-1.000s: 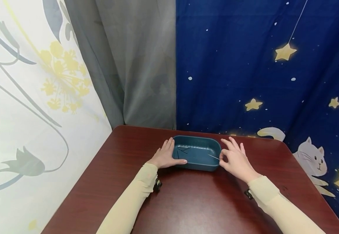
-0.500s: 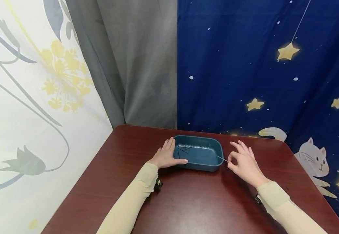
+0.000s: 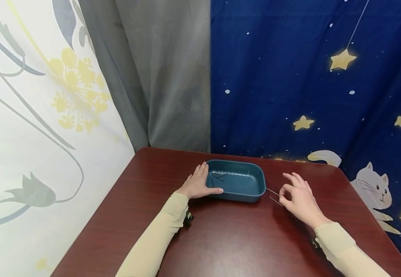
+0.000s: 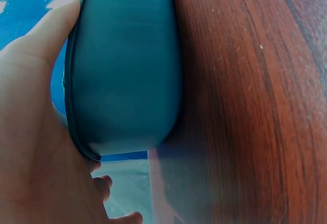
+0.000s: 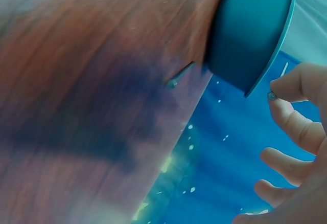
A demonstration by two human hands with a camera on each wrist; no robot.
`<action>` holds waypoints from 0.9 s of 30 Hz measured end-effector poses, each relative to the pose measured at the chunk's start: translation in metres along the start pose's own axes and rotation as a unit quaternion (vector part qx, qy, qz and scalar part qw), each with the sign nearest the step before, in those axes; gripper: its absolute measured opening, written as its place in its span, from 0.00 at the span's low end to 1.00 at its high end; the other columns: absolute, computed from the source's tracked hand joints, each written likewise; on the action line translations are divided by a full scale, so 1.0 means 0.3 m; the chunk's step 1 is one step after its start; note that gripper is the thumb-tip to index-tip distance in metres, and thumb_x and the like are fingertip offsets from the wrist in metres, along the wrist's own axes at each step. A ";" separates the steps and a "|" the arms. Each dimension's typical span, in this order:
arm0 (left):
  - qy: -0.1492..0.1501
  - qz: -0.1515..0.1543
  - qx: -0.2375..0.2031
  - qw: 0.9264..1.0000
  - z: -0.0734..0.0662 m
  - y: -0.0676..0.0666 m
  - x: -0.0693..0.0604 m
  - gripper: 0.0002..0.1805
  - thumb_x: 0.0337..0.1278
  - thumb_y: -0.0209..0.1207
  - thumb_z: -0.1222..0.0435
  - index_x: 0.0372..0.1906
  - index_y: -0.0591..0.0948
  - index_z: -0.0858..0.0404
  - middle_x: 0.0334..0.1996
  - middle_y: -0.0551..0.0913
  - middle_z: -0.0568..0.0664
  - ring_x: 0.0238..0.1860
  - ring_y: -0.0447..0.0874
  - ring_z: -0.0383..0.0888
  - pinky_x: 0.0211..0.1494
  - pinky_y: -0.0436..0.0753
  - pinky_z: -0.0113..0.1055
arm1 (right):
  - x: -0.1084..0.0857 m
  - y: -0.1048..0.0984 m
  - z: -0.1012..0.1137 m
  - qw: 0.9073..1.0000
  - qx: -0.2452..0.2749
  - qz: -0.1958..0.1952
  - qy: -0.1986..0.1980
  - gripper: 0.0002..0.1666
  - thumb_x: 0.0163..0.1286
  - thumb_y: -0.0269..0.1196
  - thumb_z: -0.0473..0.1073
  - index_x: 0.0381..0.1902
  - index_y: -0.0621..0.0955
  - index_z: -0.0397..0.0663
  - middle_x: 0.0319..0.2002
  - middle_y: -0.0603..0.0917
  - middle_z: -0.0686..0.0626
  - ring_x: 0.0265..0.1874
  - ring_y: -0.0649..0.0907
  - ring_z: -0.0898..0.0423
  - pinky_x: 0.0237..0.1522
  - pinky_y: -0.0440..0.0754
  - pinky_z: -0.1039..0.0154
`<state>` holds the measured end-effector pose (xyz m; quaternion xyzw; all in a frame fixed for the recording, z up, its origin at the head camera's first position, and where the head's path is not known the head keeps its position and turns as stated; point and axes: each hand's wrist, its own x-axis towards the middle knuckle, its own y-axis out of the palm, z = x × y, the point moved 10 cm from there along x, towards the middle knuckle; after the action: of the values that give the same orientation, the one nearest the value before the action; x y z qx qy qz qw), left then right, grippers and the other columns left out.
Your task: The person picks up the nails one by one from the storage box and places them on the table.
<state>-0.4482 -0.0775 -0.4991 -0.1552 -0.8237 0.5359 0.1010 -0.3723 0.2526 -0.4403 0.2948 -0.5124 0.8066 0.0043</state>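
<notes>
A dark teal rectangular tray (image 3: pixel 236 197) stands towards the table's far edge, with a few thin dark nails (image 3: pixel 218 177) at its left end. My left hand (image 3: pixel 198 186) rests against that end, thumb (image 4: pixel 64 17) on the near rim and straight fingers along the side. To the right of the tray, my right hand (image 3: pixel 299 196) pinches a thin nail (image 5: pixel 271 95) by its head between thumb and forefinger. The other fingers (image 5: pixel 286 165) are spread loosely. Another thin nail (image 3: pixel 276 201) lies on the table below the right hand; its head shows in the right wrist view.
The reddish-brown wooden table (image 3: pixel 221 238) has a glossy top and rounded far corners. A blue curtain (image 3: pixel 273 77) with stars and a grey curtain (image 3: pixel 179 77) hang behind it. Patterned white cloth (image 3: pixel 30 134) hangs on the left.
My right hand has moved right, drawing the pinched nail from over the tray to beyond its right rim. A nail on the table has come into view. My left hand stays on the tray.
</notes>
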 end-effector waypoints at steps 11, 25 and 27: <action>0.003 0.000 -0.006 1.000 0.004 0.005 0.008 0.73 0.38 0.51 0.17 0.82 0.43 0.59 0.82 0.37 0.48 0.80 0.35 0.50 0.75 0.53 0.60 | -0.049 -0.007 -0.067 1.000 -0.022 -0.011 0.019 0.13 0.53 0.67 0.37 0.21 0.77 0.62 0.64 0.73 0.34 0.69 0.62 0.30 0.60 0.52 0.20; 0.008 -0.006 -0.004 1.000 0.000 0.004 0.003 0.72 0.40 0.51 0.18 0.82 0.43 0.61 0.82 0.38 0.50 0.80 0.36 0.51 0.75 0.54 0.60 | -0.079 0.055 -0.106 0.996 -0.051 0.060 0.047 0.15 0.52 0.70 0.37 0.19 0.77 0.64 0.63 0.74 0.33 0.67 0.62 0.28 0.57 0.54 0.19; 0.009 -0.009 -0.007 1.000 -0.005 -0.004 0.000 0.72 0.41 0.52 0.19 0.82 0.44 0.61 0.82 0.39 0.50 0.80 0.36 0.51 0.74 0.54 0.60 | -0.077 0.063 -0.108 0.995 -0.053 0.067 0.048 0.15 0.51 0.70 0.37 0.19 0.77 0.64 0.63 0.74 0.33 0.68 0.62 0.28 0.57 0.54 0.19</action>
<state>-0.4479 -0.0768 -0.4975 -0.1530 -0.8280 0.5276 0.1119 -0.3742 0.2773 -0.4768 0.2203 -0.5723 0.7898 -0.0090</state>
